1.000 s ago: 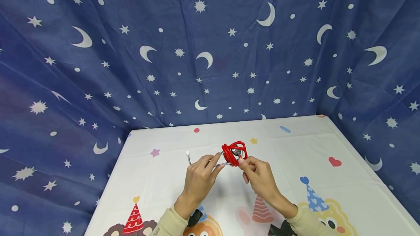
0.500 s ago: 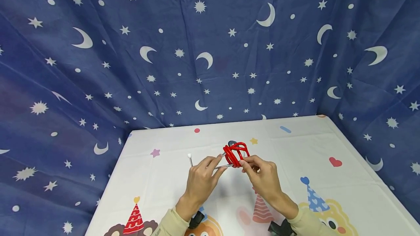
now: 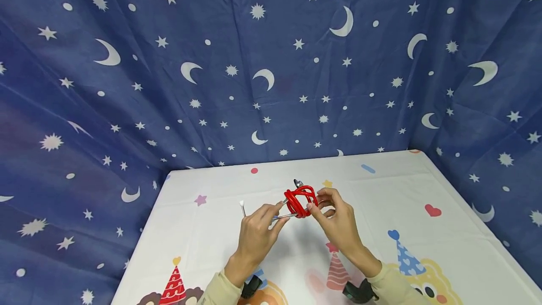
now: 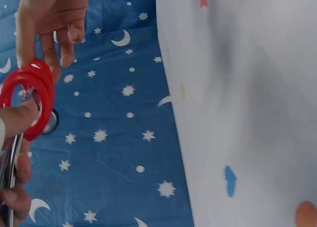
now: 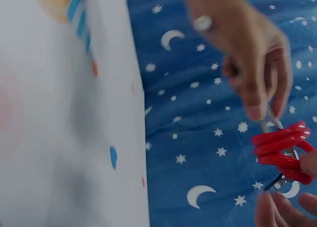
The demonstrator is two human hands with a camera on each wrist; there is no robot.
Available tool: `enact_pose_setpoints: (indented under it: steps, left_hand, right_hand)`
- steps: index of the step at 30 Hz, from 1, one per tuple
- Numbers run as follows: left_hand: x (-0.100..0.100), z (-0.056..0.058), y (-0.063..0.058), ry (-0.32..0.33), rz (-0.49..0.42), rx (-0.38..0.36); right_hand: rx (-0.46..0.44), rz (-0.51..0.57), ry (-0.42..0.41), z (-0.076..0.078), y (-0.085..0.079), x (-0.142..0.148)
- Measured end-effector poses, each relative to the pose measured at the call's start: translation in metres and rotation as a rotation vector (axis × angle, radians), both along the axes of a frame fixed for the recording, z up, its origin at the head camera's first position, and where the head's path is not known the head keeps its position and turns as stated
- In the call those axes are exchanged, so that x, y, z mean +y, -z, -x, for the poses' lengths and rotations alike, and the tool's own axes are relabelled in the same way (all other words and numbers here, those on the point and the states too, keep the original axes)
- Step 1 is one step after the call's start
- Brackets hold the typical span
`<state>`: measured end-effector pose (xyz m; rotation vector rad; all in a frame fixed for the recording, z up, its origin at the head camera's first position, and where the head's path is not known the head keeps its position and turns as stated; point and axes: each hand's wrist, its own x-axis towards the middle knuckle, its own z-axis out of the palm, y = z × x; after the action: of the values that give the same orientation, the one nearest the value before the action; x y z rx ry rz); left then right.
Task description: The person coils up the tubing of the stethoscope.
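A stethoscope with red tubing [image 3: 297,205] is held above the table, its tubing wound in several loops around the metal ear tubes [image 3: 281,217]. My left hand [image 3: 259,230] pinches those ear tubes between thumb and fingers. One white ear tip [image 3: 242,203] sticks out at the left. Beyond the coil, the chest piece [image 3: 298,183] points up and away. My right hand [image 3: 340,222] has its thumb on the right side of the red loops. In the right wrist view, the other fingers [image 5: 267,209] are spread apart from the coil. The left palm is hidden in the head view.
A white table [image 3: 237,182] with printed party animals and shapes lies below both hands. Behind and at the sides hangs a blue curtain [image 3: 237,107] with moons and stars. Black straps [image 3: 359,291] circle the wrists.
The chest piece has swung from inside the loops to beyond them. My right fingers have loosened and spread at the coil. The left hand keeps its grip on the ear tubes.
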<state>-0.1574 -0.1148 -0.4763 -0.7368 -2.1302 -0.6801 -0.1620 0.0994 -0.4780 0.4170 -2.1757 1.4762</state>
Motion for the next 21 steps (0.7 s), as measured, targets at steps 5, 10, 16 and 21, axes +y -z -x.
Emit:
enact_pose_setpoints:
  steps: [5,10,16,21]
  left_hand:
    - [-0.002,0.007,0.01,0.016,-0.016,-0.124]
    - [-0.003,0.013,0.019,0.016,-0.028,-0.229]
    - [-0.005,0.02,0.029,0.035,-0.039,-0.354]
    - [-0.009,0.028,0.038,0.068,-0.11,-0.491]
  right_hand:
    - [-0.245,0.16,-0.211,0.005,0.001,0.004]
    - [-0.366,0.206,-0.26,0.013,0.01,0.007]
    - [-0.512,0.236,-0.227,0.021,0.021,0.008]
    - [-0.601,0.297,-0.237,0.028,0.03,0.005]
